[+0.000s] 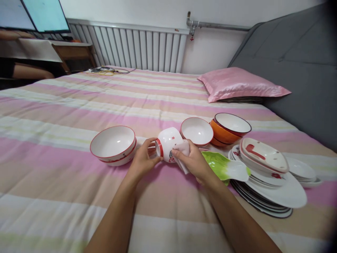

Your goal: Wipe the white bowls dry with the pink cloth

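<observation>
A white bowl (168, 138) with a red rim band and small red and dark print is tipped on its side between my hands, its mouth to the left. My left hand (144, 157) grips it by the rim, thumb below and fingers above. Against its right side my right hand (193, 160) presses a pale pink cloth (182, 149), thumb on top. Left of my hands sit stacked white bowls (113, 144) with red rims. Just behind my right hand are more red-rimmed white bowls (197, 130).
Orange bowls (228, 131) stand at the right, beside a green leaf-shaped dish (217, 163) and stacked plates (284, 189) topped by patterned dishes (264, 154). Farther back lie a pink pillow (242, 82) and cables (113, 71) on the striped bed. Another person's leg (31, 70) shows at a desk.
</observation>
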A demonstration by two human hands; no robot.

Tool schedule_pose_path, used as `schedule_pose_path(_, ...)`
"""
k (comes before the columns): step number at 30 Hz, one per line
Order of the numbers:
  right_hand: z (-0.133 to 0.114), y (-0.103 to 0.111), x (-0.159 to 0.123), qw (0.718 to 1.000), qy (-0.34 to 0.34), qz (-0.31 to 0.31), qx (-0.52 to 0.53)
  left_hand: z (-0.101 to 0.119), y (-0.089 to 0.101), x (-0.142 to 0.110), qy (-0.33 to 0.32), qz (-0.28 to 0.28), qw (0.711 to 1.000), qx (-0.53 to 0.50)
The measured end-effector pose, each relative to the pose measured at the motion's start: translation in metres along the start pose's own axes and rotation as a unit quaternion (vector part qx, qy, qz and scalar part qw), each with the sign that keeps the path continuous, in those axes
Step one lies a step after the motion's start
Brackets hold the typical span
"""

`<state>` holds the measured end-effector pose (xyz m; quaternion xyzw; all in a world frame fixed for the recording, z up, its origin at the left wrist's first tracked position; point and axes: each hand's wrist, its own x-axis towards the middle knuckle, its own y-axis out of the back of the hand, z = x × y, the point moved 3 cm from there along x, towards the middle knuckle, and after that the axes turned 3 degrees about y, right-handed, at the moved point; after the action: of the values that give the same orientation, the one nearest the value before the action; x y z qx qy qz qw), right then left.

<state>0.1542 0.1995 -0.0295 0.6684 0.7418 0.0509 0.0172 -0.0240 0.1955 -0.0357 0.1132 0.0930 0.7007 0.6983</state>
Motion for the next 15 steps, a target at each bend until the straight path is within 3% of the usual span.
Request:
schedule_pose_path(7, 0.0003, -0.0030, 0.0002, 1.000, -0.006, -0.021, -0.006, -0.0015, -0.0017, -0.0002, 0.075, -0.001, 0.992, -0.097)
schedule_pose_path(15, -0.0062, -0.0008, -0.0020, 0.996, -0.018, -0.018, 0.084, 0.0067, -0.0001, -0.0009, 0.043, 0.020, 0.996, -0.070)
